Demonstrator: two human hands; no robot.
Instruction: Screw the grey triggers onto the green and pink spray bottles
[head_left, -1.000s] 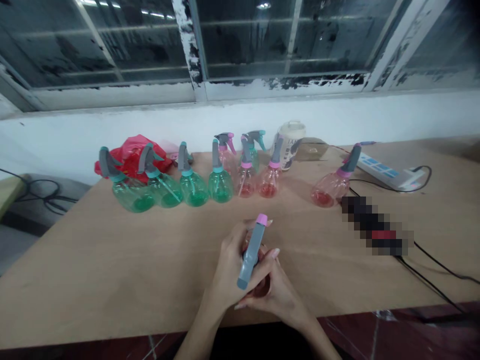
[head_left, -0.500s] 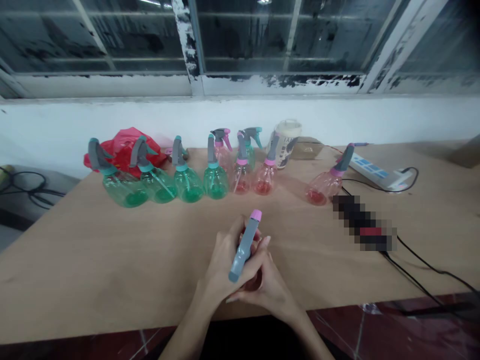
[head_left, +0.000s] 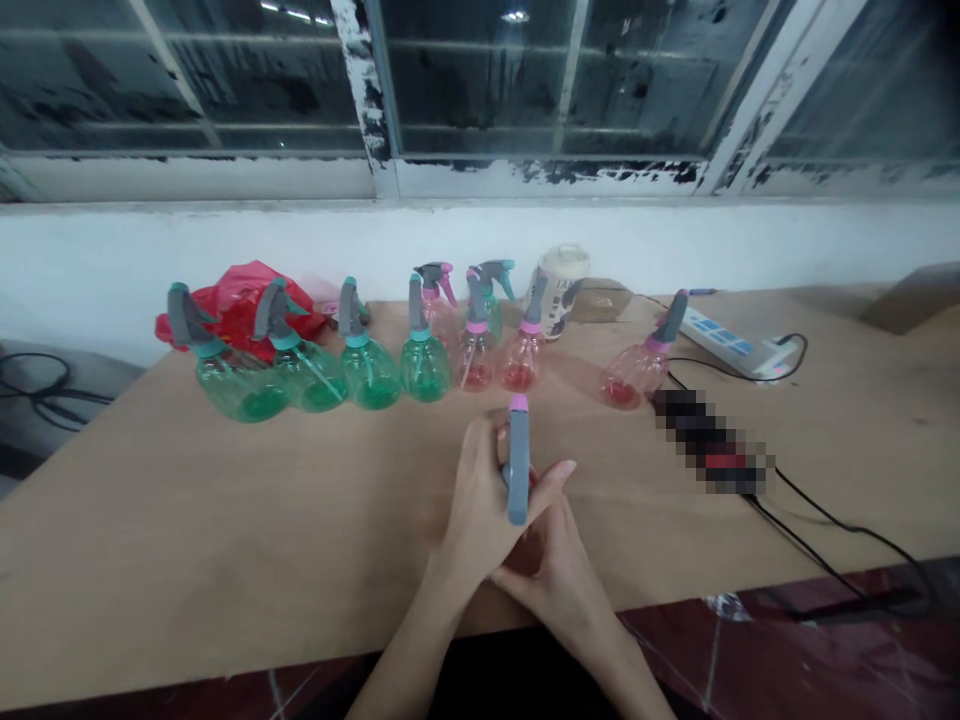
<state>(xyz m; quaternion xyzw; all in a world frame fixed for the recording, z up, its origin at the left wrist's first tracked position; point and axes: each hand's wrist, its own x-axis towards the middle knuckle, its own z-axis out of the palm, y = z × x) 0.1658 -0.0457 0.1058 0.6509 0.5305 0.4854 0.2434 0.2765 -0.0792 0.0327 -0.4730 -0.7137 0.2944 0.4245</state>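
Both hands hold one pink spray bottle (head_left: 527,545) near the table's front edge. My left hand (head_left: 480,510) wraps around its grey trigger head (head_left: 517,465), which points away from me with a pink nozzle tip. My right hand (head_left: 555,570) cups the pink bottle body from below and the right; most of the body is hidden by fingers. Behind stands a row of green spray bottles (head_left: 367,365) and pink spray bottles (head_left: 517,360). One more pink bottle (head_left: 634,370) leans apart to the right.
A red plastic bag (head_left: 240,300) lies at the back left. A white cup (head_left: 559,290) stands behind the row. A white power strip (head_left: 727,340) and black cables (head_left: 825,520) lie on the right of the wooden table (head_left: 225,520). Wall and window run behind.
The trigger head has turned from slanting left to pointing straight away from me, and both hands with the bottle have shifted slightly farther onto the table.
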